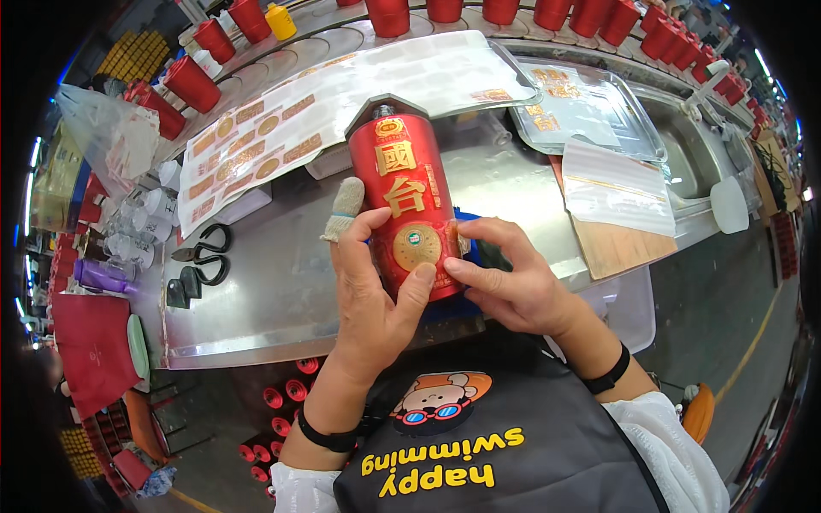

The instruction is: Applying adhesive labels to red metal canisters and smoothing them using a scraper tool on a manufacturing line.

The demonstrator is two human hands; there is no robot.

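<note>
A red bottle (396,201) with gold characters and a round gold emblem leans away from me over the metal worktop, its dark neck at the far end. My left hand (368,291) is closed round its left side, the thumb on the front beside the emblem. A grey cloth finger cover with a blue band (343,209) sits on one left finger. My right hand (517,278) grips the bottle's lower right side, thumb and bent index finger close together at its edge. Whether a thin film lies between those fingertips I cannot make out. A blue thing (483,248) shows partly behind the right hand.
Beyond the bottle lies a white sheet of gold decals (256,145). A metal tray (599,103) with more decals stands right of it, near a wooden board (620,248) and a sink (691,158). Black-handled scissors (209,248) lie left. Red bottles (389,17) line the far conveyor.
</note>
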